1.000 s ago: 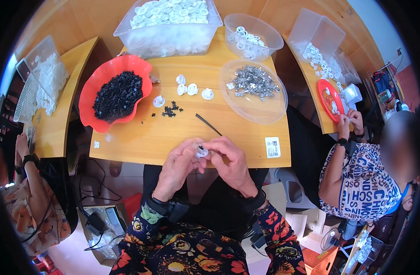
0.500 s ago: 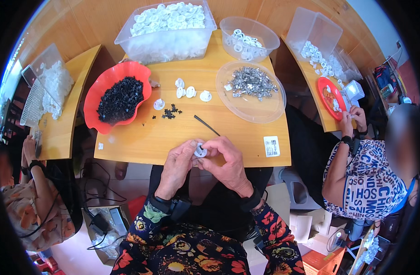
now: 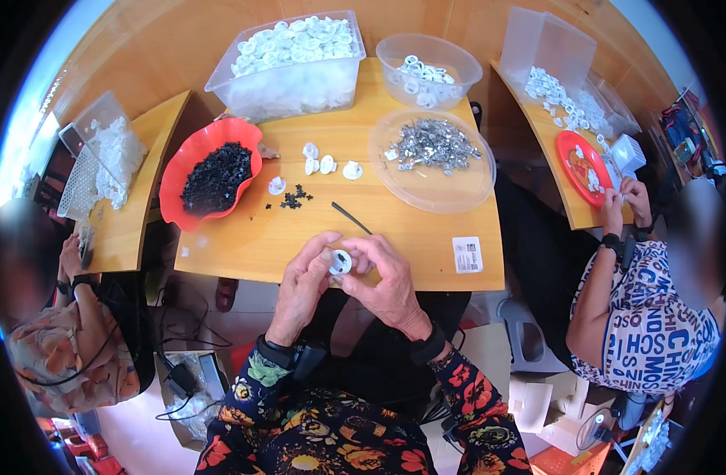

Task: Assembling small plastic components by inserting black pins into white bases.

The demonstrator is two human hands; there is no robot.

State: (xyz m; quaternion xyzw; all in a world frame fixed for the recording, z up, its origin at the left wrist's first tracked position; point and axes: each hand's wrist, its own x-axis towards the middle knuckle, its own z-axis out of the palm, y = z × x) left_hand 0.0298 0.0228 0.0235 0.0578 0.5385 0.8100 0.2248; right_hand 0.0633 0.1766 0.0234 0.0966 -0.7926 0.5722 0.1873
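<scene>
A small round white plastic part (image 3: 343, 266) with a dark spot in it is pinched between the fingers of both hands, above the near edge of the table. My left hand (image 3: 301, 283) grips its left side, thumb on top. My right hand (image 3: 388, 286) closes on the right side with thumb and fingertips. Just beyond them lies a thin black stick (image 3: 350, 216). Further off are a small heap of tiny black pieces (image 3: 296, 199) and several similar white parts (image 3: 327, 165). Fingers hide part of the held piece.
A red bowl (image 3: 253, 162) of black pieces sits left; a clear lid (image 3: 387, 186) with small metal pieces is right. Behind stand a clear bin (image 3: 292, 97) and a round tub (image 3: 391, 73) of white parts. A label (image 3: 467, 255) lies front right. Co-workers (image 3: 640, 317) (image 3: 78, 340) sit either side.
The white part has turned in my fingers, so its round face with a dark spot now shows. My left fingers have shifted around it. The whole view has tilted slightly.
</scene>
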